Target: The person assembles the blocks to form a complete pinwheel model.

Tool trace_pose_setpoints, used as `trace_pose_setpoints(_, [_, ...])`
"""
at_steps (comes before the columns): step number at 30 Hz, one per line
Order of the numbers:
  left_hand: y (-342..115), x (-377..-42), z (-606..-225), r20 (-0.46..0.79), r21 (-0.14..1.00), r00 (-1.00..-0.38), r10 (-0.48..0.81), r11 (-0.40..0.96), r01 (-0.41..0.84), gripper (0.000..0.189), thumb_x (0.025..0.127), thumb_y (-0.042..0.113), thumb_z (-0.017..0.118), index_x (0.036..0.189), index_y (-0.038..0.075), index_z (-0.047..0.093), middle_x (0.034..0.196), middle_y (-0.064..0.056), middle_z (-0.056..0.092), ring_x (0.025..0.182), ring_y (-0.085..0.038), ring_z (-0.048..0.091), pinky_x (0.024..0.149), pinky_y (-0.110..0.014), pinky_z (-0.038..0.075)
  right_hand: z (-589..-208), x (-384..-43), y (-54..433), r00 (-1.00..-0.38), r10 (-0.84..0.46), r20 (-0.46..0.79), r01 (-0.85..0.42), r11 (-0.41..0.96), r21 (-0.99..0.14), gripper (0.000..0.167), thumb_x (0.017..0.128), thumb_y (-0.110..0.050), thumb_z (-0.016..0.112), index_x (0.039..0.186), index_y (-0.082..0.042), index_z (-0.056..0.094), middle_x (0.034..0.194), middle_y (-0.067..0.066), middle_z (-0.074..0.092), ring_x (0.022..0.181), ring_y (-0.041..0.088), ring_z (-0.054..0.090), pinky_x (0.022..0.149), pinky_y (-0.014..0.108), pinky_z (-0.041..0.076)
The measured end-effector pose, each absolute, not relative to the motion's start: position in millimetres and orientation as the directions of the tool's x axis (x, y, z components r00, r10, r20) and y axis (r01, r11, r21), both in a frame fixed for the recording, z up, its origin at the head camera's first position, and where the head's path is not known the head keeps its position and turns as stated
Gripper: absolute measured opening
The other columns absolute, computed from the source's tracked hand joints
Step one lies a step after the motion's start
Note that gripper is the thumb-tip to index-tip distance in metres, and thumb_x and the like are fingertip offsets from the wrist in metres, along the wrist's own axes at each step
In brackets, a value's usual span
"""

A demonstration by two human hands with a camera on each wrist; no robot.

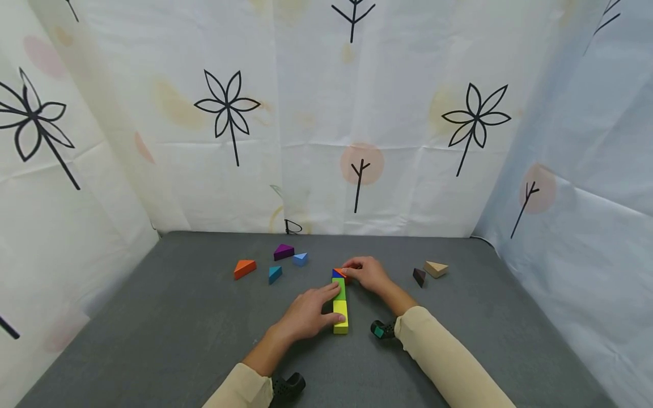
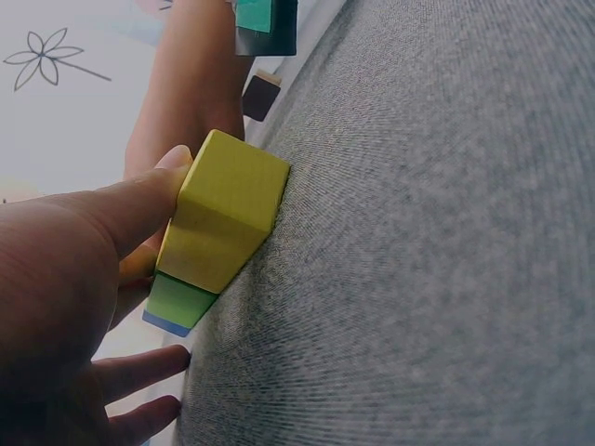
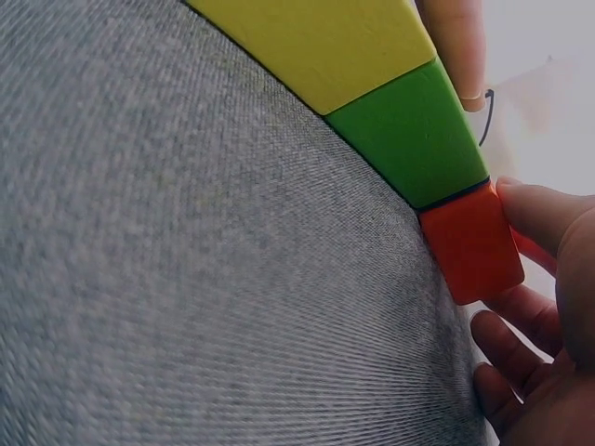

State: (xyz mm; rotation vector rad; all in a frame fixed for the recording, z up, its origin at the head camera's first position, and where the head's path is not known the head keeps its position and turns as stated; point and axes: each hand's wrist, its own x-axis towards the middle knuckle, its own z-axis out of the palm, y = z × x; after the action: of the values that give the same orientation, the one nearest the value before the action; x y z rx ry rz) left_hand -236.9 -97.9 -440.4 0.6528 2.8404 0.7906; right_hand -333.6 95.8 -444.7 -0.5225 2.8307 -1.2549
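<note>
A yellow block (image 1: pixel 340 329) and a green block (image 1: pixel 341 290) lie end to end in a row on the table. At the far end of the green block, a blue triangular block (image 1: pixel 336 274) sits against a red triangular block (image 3: pixel 474 246). My left hand (image 1: pixel 304 313) rests over the row, thumb on the yellow block and forefinger on the green one. Its other fingers extend beside the blocks in the left wrist view. My right hand (image 1: pixel 370 275) pinches the red block with the thumb on top, at the row's far end.
Left of the row lie an orange triangular block (image 1: pixel 245 269), a purple one (image 1: pixel 283 253), a teal one (image 1: pixel 275 275) and a light blue one (image 1: pixel 300 259). On the right are a dark brown block (image 1: pixel 419 277) and a tan block (image 1: pixel 436 268). Printed cloth walls border the grey table (image 1: pixel 178 340).
</note>
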Motion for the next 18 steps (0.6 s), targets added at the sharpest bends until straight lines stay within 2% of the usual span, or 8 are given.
trace_pose_setpoints(12, [-98.4,-235.1,-438.5,0.020,0.527,-0.895,0.446,0.756,0.388,0.072,0.089,0.054,0.063,0.148,0.017,0.044,0.152,0.002,0.039,0.133,-0.031,0.042,0.103,-0.059,0.033,-443.9,-334.9,95.6,-0.938,-0.331,0.101,-0.293,0.601,-0.744,0.018,0.092,-0.024,0.069,0.102,-0.010,0.075,0.089,-0.002,0.068,0.078,0.015,0.057,0.069,0.032,0.049])
trace_pose_setpoints(18, [-98.1,-234.7,-438.7,0.024,0.527,-0.897,0.441,0.757,0.386,0.073,0.088,0.054,0.063,0.148,0.018,0.044,0.152,0.002,0.039,0.133,-0.031,0.042,0.104,-0.059,0.032,-439.4,-335.6,97.9,-0.941,-0.320,0.111,-0.290,0.593,-0.751,0.021,0.093,-0.028,0.068,0.103,-0.011,0.073,0.093,-0.002,0.067,0.082,0.016,0.058,0.073,0.035,0.049])
